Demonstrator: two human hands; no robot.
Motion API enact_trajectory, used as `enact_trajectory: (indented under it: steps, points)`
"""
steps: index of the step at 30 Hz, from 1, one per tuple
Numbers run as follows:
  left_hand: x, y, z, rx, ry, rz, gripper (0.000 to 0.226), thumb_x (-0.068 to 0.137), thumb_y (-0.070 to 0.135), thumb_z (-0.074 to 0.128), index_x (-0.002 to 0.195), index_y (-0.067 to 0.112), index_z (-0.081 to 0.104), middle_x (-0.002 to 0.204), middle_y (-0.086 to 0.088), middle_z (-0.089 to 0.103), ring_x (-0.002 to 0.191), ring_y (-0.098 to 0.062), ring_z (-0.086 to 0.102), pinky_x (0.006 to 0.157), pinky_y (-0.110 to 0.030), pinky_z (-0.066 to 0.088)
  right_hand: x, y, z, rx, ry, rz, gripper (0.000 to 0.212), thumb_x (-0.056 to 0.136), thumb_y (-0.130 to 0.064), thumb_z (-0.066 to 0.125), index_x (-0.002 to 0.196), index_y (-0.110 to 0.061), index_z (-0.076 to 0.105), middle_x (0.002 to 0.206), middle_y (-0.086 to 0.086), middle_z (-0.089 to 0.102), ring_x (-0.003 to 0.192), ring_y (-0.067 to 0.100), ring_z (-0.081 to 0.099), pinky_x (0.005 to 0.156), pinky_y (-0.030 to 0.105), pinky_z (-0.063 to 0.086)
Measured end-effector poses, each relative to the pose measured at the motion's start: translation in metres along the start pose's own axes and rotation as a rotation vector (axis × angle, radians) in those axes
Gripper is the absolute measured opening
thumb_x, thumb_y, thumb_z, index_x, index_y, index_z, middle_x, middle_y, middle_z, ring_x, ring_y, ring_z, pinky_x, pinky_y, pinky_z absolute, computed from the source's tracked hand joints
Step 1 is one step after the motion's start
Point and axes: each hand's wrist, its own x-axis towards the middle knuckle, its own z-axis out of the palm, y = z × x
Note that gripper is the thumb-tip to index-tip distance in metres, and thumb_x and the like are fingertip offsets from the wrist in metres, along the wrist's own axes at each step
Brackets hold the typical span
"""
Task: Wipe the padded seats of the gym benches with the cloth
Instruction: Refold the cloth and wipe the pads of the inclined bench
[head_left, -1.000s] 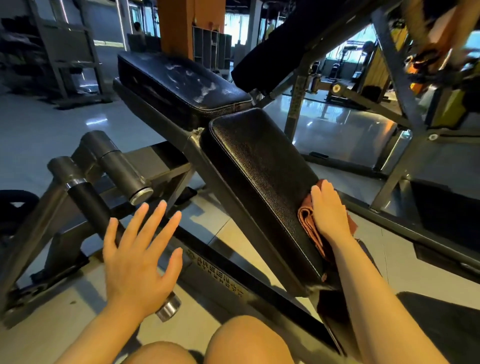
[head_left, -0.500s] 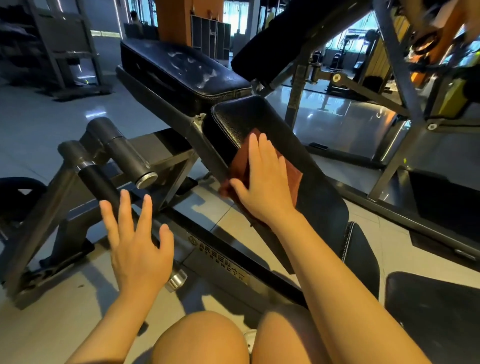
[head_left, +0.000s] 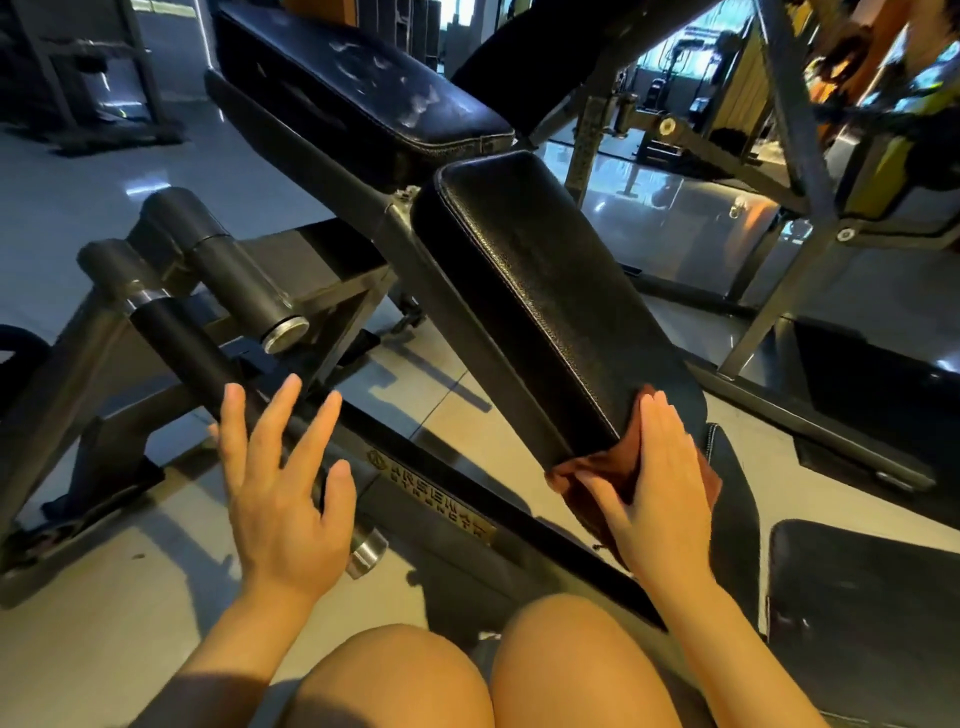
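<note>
A black padded seat (head_left: 540, 291) slopes down toward me on a dark metal bench frame (head_left: 436, 483). Behind it lies a longer black back pad (head_left: 358, 88) with pale smears on top. My right hand (head_left: 660, 488) presses a rust-brown cloth (head_left: 587, 467) flat against the near lower end of the seat, fingers straight, thumb spread along the cloth's edge. Most of the cloth is hidden under the hand. My left hand (head_left: 280, 483) hovers open with spread fingers above the frame, left of the seat, holding nothing.
Two black foam leg rollers (head_left: 223, 270) stick out from the frame at the left. Another black pad (head_left: 862, 608) lies at the lower right. A grey machine frame (head_left: 779, 291) and mirror stand behind the seat. My bare knees (head_left: 467, 675) are at the bottom.
My right hand slid the cloth from the upper left part of the seat down to its near lower end. My left hand stayed open, hovering over the frame.
</note>
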Motion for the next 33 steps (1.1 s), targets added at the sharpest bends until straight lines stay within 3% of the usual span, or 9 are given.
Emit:
enact_trajectory:
  steps: [5, 10, 13, 15, 18, 22, 26, 29, 33]
  points:
    - [-0.001, 0.001, 0.003, -0.039, 0.031, -0.029, 0.046, 0.091, 0.024, 0.037, 0.130, 0.008, 0.056, 0.145, -0.017, 0.043, 0.149, -0.026, 0.005, 0.121, -0.047, 0.000, 0.049, -0.065, 0.013, 0.023, 0.043, -0.109, 0.098, 0.083, -0.047, 0.070, 0.155, -0.013, 0.013, 0.161, 0.006, 0.020, 0.148, 0.025, 0.019, 0.120, 0.039, 0.014]
    - [-0.001, 0.002, 0.002, -0.041, 0.047, -0.018, 0.043, 0.090, 0.021, 0.037, 0.126, 0.012, 0.056, 0.142, -0.014, 0.043, 0.149, -0.020, 0.004, 0.120, -0.048, 0.003, 0.118, -0.151, 0.019, 0.041, 0.129, -0.324, 0.091, 0.082, -0.046, 0.072, 0.149, -0.006, 0.025, 0.154, 0.009, 0.032, 0.142, 0.025, 0.029, 0.117, 0.035, 0.020]
    - [0.000, 0.003, 0.000, -0.021, 0.022, -0.021, 0.043, 0.090, 0.022, 0.037, 0.125, 0.009, 0.060, 0.142, -0.015, 0.045, 0.149, -0.018, 0.003, 0.121, -0.039, -0.003, 0.147, -0.191, 0.021, -0.034, 0.136, -0.373, 0.089, 0.085, -0.047, 0.068, 0.150, -0.005, 0.024, 0.156, 0.010, 0.029, 0.144, 0.026, 0.025, 0.118, 0.039, 0.019]
    - [-0.001, 0.002, -0.001, -0.017, 0.009, -0.027, 0.044, 0.091, 0.022, 0.036, 0.125, 0.009, 0.060, 0.142, -0.015, 0.044, 0.149, -0.018, 0.003, 0.121, -0.041, -0.001, 0.150, -0.197, 0.022, -0.066, 0.128, -0.395, 0.088, 0.087, -0.047, 0.066, 0.151, -0.006, 0.022, 0.158, 0.010, 0.025, 0.146, 0.026, 0.021, 0.119, 0.040, 0.017]
    - [-0.002, 0.002, -0.003, -0.008, -0.016, -0.043, 0.044, 0.091, 0.024, 0.036, 0.127, 0.011, 0.059, 0.144, -0.014, 0.044, 0.149, -0.020, 0.004, 0.119, -0.054, 0.006, 0.130, -0.168, 0.016, -0.045, 0.127, -0.458, 0.089, 0.085, -0.039, 0.070, 0.152, -0.008, 0.020, 0.159, 0.010, 0.024, 0.146, 0.027, 0.023, 0.119, 0.041, 0.017]
    - [0.002, 0.005, -0.014, 0.132, -0.071, 0.021, 0.047, 0.090, 0.027, 0.039, 0.130, 0.012, 0.057, 0.144, -0.014, 0.045, 0.148, -0.026, 0.011, 0.120, -0.041, -0.007, 0.085, -0.093, 0.001, -0.046, -0.009, -0.413, 0.097, 0.082, -0.044, 0.073, 0.155, -0.017, 0.016, 0.162, 0.005, 0.017, 0.148, 0.021, 0.016, 0.120, 0.038, 0.009]
    - [0.011, 0.022, -0.016, 0.269, -0.254, 0.309, 0.052, 0.090, 0.038, 0.043, 0.137, 0.018, 0.053, 0.151, -0.010, 0.037, 0.145, -0.027, 0.022, 0.120, -0.049, -0.002, 0.041, -0.020, -0.011, -0.065, -0.131, -0.228, 0.100, 0.077, -0.067, 0.059, 0.156, -0.029, 0.009, 0.163, -0.007, 0.005, 0.150, 0.016, 0.007, 0.119, 0.041, 0.003]
    - [0.010, 0.036, -0.009, 0.252, -0.312, 0.351, 0.048, 0.091, 0.044, 0.044, 0.125, 0.019, 0.065, 0.150, -0.006, 0.040, 0.143, -0.024, 0.027, 0.119, -0.045, 0.008, 0.011, 0.009, -0.012, -0.052, -0.132, -0.047, 0.099, 0.073, -0.068, 0.053, 0.154, -0.035, 0.006, 0.161, -0.012, 0.002, 0.147, 0.011, 0.001, 0.117, 0.050, -0.005]
    - [0.005, 0.039, -0.007, 0.209, -0.276, 0.305, 0.045, 0.090, 0.046, 0.045, 0.117, 0.020, 0.070, 0.146, -0.003, 0.045, 0.142, -0.023, 0.030, 0.118, -0.046, 0.014, -0.013, 0.011, -0.003, 0.053, -0.078, 0.149, 0.099, 0.071, -0.061, 0.058, 0.149, -0.034, 0.006, 0.162, -0.002, 0.016, 0.149, 0.025, 0.016, 0.119, 0.058, 0.016]
